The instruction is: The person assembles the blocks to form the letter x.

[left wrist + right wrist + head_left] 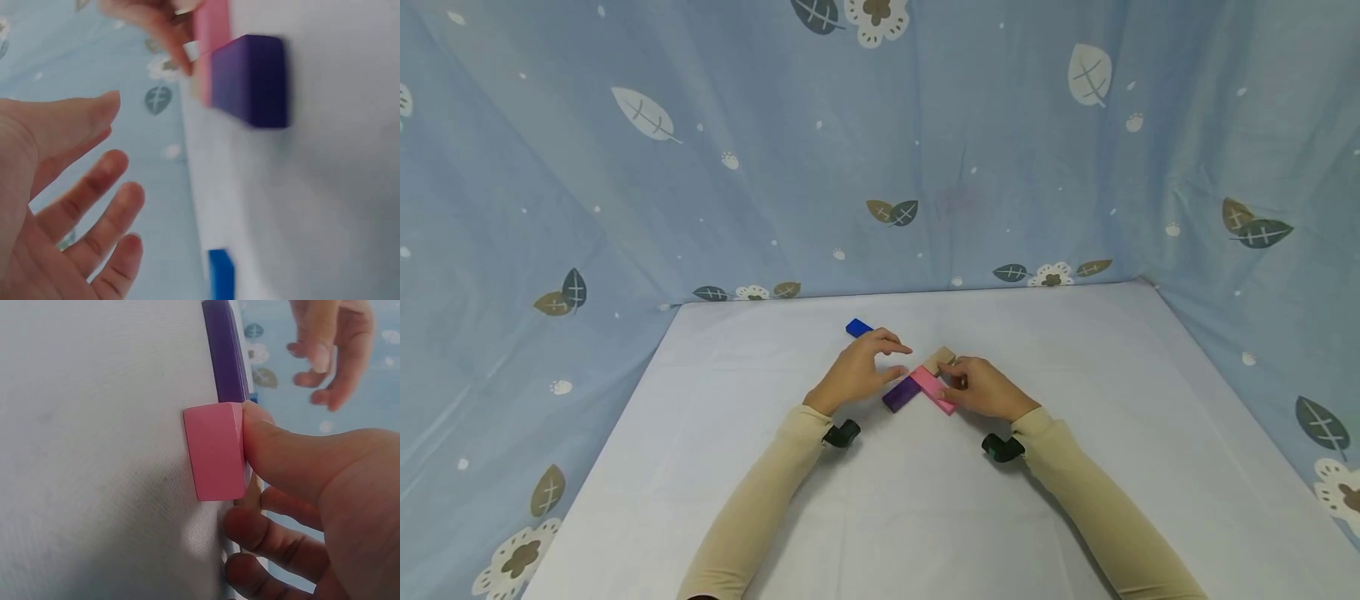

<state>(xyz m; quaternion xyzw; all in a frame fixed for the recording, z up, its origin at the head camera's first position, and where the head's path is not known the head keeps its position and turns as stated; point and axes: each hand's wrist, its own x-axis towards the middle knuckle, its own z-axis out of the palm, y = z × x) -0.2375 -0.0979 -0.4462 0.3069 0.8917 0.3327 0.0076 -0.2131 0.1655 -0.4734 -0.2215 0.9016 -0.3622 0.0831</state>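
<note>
In the head view a pink block (931,387) lies aslant between a purple block (901,395) and a plain wooden block (937,360), their ends close together. My right hand (988,389) holds the pink block, thumb on it and fingers bent near the wooden one. The right wrist view shows the thumb (275,440) against the pink block's edge (215,453). To the left, my left hand (859,371) hovers with spread fingers and an empty palm. It is nearest the purple block (250,81) and partly covers a blue block (858,327) behind it.
A white cloth covers the table (910,517). Behind it and along both sides hangs a blue curtain (760,167) with leaves and flowers. Each wrist carries a small dark camera, one on the left (842,434) and one on the right (1003,448).
</note>
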